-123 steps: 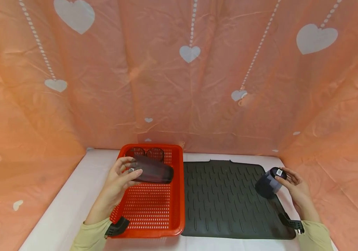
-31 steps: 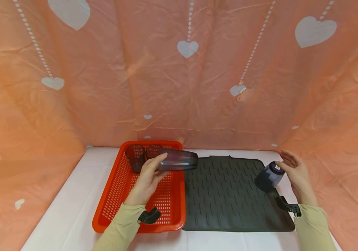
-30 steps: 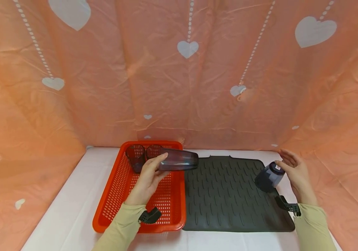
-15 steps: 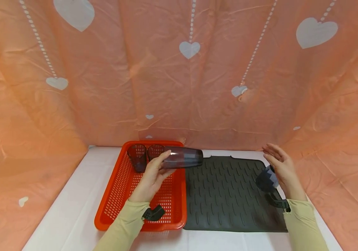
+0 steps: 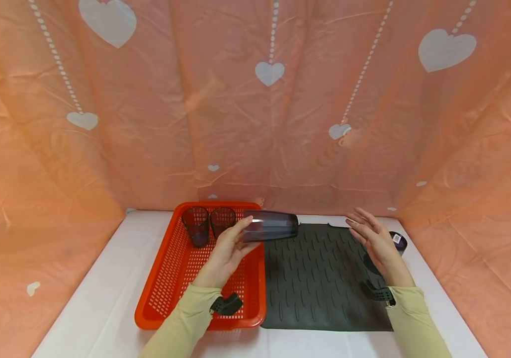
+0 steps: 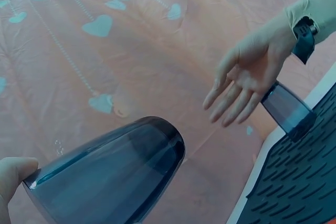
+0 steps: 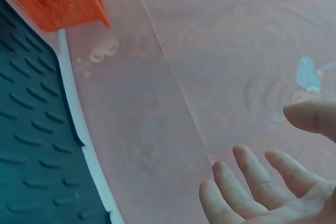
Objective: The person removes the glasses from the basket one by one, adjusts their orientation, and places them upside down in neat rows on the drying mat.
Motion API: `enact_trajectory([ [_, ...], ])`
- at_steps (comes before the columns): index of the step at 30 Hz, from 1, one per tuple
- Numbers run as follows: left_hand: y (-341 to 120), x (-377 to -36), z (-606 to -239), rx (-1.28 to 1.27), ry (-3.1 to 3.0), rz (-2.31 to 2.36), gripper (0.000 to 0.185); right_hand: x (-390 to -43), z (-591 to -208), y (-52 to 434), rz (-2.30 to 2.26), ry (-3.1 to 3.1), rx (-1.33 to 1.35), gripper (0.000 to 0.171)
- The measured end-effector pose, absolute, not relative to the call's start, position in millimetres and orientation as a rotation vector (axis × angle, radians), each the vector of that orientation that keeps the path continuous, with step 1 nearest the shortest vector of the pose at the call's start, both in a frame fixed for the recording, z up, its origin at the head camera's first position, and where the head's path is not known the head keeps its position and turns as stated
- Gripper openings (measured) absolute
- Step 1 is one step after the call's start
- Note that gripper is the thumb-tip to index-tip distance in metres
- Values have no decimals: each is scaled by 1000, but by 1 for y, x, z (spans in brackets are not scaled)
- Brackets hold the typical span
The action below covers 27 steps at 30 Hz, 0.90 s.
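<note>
My left hand [image 5: 225,256] grips a dark translucent tumbler [image 5: 275,226] near its rim, thumb on top. The tumbler lies sideways in the air, base pointing right, over the basket's right edge and the mat. My right hand [image 5: 380,248] is raised over the mat's right part, fingers spread and holding nothing, as the right wrist view also shows. Behind that hand a second tumbler [image 5: 398,240] stands upside down at the mat's right edge, a white label on its base. In the left wrist view this standing tumbler [image 6: 287,113] shows beside the right hand's wrist.
An orange-red perforated basket [image 5: 260,303] stands at left with two more dark tumblers, one [image 5: 197,233] beside the other [image 5: 222,220], at its back. A black ridged drying mat [image 5: 313,293] adjoins it on the white table [image 5: 99,293]. A pink heart-patterned curtain [image 5: 233,124] hangs behind.
My right hand has let go of the upside-down tumbler at the mat's right edge and moved left. My left hand has carried its tumbler rightward from over the basket toward the mat.
</note>
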State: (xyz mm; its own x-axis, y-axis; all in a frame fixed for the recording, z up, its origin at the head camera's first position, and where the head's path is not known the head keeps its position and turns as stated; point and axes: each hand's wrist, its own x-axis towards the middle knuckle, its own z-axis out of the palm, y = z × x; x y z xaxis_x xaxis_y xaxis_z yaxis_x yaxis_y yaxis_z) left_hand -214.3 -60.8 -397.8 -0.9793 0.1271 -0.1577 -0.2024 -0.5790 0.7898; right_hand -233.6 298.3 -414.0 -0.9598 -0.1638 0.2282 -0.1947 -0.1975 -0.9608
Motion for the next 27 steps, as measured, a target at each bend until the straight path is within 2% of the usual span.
enact_trajectory([
  [5,-55,-213,-399,-138,1321,2632,26,-235,-422,286,2420,-1992,416,55],
  [15,-45,-211,-401,-156,1316,2604,48,-236,-427,267,2538,-1972,432,51],
  [22,-38,-211,-401,-162,1324,2584,47,-235,-430,252,2589,-1993,466,51],
  [27,-33,-213,-403,-168,1304,2586,37,-236,-432,239,2638,-1993,491,53],
])
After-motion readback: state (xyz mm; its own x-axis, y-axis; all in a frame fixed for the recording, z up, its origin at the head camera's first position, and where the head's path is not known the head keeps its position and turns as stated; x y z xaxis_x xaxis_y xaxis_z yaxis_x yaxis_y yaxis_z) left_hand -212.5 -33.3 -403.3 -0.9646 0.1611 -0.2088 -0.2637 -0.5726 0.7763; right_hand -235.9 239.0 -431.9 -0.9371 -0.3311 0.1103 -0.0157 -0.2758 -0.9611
